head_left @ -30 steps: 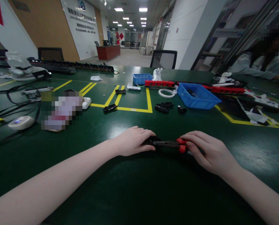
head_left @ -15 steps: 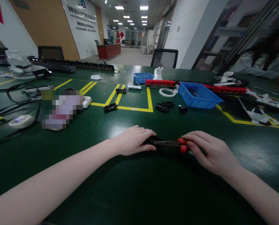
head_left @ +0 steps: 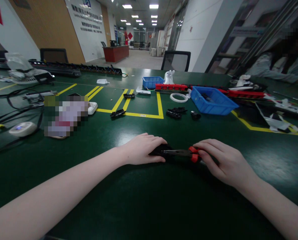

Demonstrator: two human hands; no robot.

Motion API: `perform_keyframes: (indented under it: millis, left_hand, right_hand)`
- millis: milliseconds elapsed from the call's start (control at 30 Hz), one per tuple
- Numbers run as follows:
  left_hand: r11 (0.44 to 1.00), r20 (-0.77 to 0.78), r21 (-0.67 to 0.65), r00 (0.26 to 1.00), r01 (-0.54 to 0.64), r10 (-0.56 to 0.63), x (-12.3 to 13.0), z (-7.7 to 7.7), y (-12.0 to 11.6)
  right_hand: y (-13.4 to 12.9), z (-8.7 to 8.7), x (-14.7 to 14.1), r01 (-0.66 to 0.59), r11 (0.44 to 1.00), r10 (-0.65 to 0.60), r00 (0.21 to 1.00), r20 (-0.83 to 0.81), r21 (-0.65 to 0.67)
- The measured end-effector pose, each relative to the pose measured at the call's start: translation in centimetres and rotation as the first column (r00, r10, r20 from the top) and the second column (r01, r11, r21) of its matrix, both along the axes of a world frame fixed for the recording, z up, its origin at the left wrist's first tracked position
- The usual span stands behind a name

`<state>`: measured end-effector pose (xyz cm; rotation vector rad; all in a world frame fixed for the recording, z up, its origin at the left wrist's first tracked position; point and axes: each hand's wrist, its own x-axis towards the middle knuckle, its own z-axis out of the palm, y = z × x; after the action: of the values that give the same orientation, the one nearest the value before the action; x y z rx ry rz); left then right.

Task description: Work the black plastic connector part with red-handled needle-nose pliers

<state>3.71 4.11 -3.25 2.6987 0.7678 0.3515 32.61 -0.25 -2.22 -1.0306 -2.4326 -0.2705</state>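
Black part in your left hand, pliers in your right

Read the clock from the black part (head_left: 157, 150), with twelve pointing away from you across the green table (head_left: 144, 206). Your left hand (head_left: 142, 150) comes in from nine o'clock and grips that part between thumb and fingers, covering much of it. At three o'clock lie the red-handled pliers (head_left: 177, 152), their long nose pointing back to nine and meeting the right end of the part; you cannot tell from here whether the tips are clamped on it. Your right hand (head_left: 220, 161), farther out at three, holds the pliers by the handles, thumb and fingertips at the red grips.

Two dark pieces (head_left: 173, 113) lie together near one o'clock, with a round black piece (head_left: 195, 115) just beside them toward two. Beyond these, between one and two, stands the larger blue bin (head_left: 209, 106); a white ring (head_left: 172, 97) lies to its left. The smaller blue bin (head_left: 152, 83) is well out at twelve. Toward eleven, two more black pieces (head_left: 117, 114) lie at the yellow lines (head_left: 144, 115). A phone (head_left: 67, 115) rests near ten. Far off at two, a co-worker's sleeve (head_left: 271, 70) shows.
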Motion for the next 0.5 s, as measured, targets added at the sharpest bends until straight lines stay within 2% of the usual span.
perform_keyframes:
  millis: [200,500]
  left_hand:
    - [1.0,-0.001,0.009,1.0,0.002,-0.002,-0.02,0.05,-0.06]
    - [1.0,0.009,-0.004,1.0,-0.001,0.001,-0.02,0.15,-0.13]
  right_hand:
    - [0.08,0.07,0.23,-0.025,0.999,0.025,1.0,0.009,0.042]
    - [0.06,0.35,0.62,-0.029,0.999,0.028,0.999,0.019,0.039]
